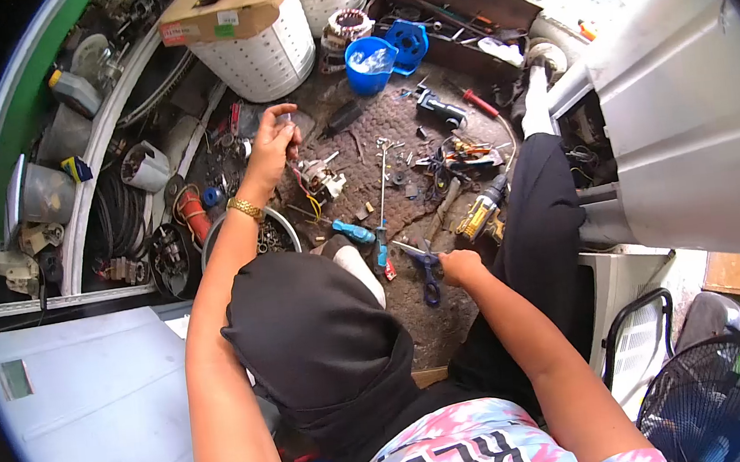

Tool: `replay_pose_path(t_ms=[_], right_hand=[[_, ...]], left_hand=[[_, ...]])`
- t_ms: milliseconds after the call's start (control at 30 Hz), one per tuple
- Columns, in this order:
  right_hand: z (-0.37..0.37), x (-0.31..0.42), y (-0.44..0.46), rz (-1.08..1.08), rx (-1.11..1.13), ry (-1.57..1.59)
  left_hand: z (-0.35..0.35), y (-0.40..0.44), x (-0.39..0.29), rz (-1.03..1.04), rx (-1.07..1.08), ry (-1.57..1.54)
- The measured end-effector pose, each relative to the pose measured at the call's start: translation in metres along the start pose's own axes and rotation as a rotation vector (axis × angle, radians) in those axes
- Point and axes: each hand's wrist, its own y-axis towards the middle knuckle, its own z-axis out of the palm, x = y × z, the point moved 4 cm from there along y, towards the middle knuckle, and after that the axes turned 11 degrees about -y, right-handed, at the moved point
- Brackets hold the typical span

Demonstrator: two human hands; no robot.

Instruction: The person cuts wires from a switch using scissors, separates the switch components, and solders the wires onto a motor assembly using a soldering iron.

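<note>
My left hand (275, 142), with a gold band at the wrist, is raised over the floor with its fingers bent together. A small pale thing shows at the fingertips, too small to name. Just below that hand lies a small motor part (322, 180) with red and yellow wires. My right hand (462, 268) is closed on a pair of scissors (431, 280) with dark blue handles, blades pointing up and left. Beside the scissors are a long screwdriver (383, 255) with a blue handle and a yellow and black drill (480, 211).
A teal-handled screwdriver (353, 230), pliers (480, 156), a soldering iron (480, 103) and a dark power tool (441, 110) lie on the dirty floor. Behind stand a blue tub (370, 78) and a white perforated drum (260, 63). Shelves line the left; a fan (716, 402) stands right.
</note>
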Motion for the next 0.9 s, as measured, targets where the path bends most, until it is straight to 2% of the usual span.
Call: replay_pose_path(t_ms=[67,100,200,300,333,367,400,433,467,500,567,633,667,700,767,800,867,900], right_hand=[[-0.038,-0.004,0.027,-0.015,-0.085,-0.01],[0.019,0.001,-0.072,-0.029,0.051,0.033],[-0.034,-0.02,-0.032,-0.041,-0.184,0.109],[-0.064,-0.063,-0.004,0.078,-0.345,0.285],[-0.08,-0.084,0.002,0.186,-0.54,0.367],[-0.091,-0.106,0.01,0.231,-0.812,0.474],[-0.118,-0.12,0.007,0.36,-0.848,0.471],[-0.127,-0.14,0.019,0.339,-0.921,0.453],[-0.137,-0.15,0.027,0.399,-0.871,0.328],[-0.141,-0.156,0.036,0.412,-0.885,0.285],[-0.142,-0.16,0.057,0.369,-0.788,0.158],[-0.131,-0.17,0.082,0.277,-0.755,0.026],[-0.124,-0.174,0.095,0.229,-0.736,-0.042],[-0.125,-0.179,0.104,0.217,-0.69,0.037],[-0.138,-0.186,0.109,0.198,-0.591,0.198],[-0.154,-0.18,0.096,0.193,-0.666,0.227],[-0.18,-0.17,0.075,0.164,-0.661,0.233],[-0.197,-0.163,0.065,0.163,-0.671,0.245]], left_hand=[[-0.013,0.027,-0.007,0.067,-0.01,0.014],[0.025,-0.044,0.012,-0.092,-0.021,-0.048],[0.022,-0.017,-0.006,-0.017,-0.012,-0.015],[0.032,-0.018,0.002,-0.129,0.057,-0.032],[0.036,-0.018,0.006,-0.18,0.069,-0.052],[0.04,-0.015,0.017,-0.107,0.076,0.044],[0.042,-0.012,0.032,-0.151,0.104,0.023],[0.044,-0.011,0.048,-0.197,0.132,0.002],[0.049,-0.011,0.065,-0.247,0.163,-0.042],[0.051,-0.012,0.079,-0.48,0.191,0.027],[0.054,-0.006,0.14,-0.34,0.364,0.109],[0.068,-0.001,0.148,-0.109,0.485,0.609],[0.073,0.002,0.15,0.006,0.386,0.685],[0.081,0.006,0.143,0.077,0.262,0.713],[0.087,0.019,0.142,0.199,0.223,0.697],[0.091,0.024,0.142,0.194,0.221,0.606],[0.104,0.028,0.137,0.177,0.216,0.421],[0.112,0.027,0.132,-0.017,0.24,0.291]])
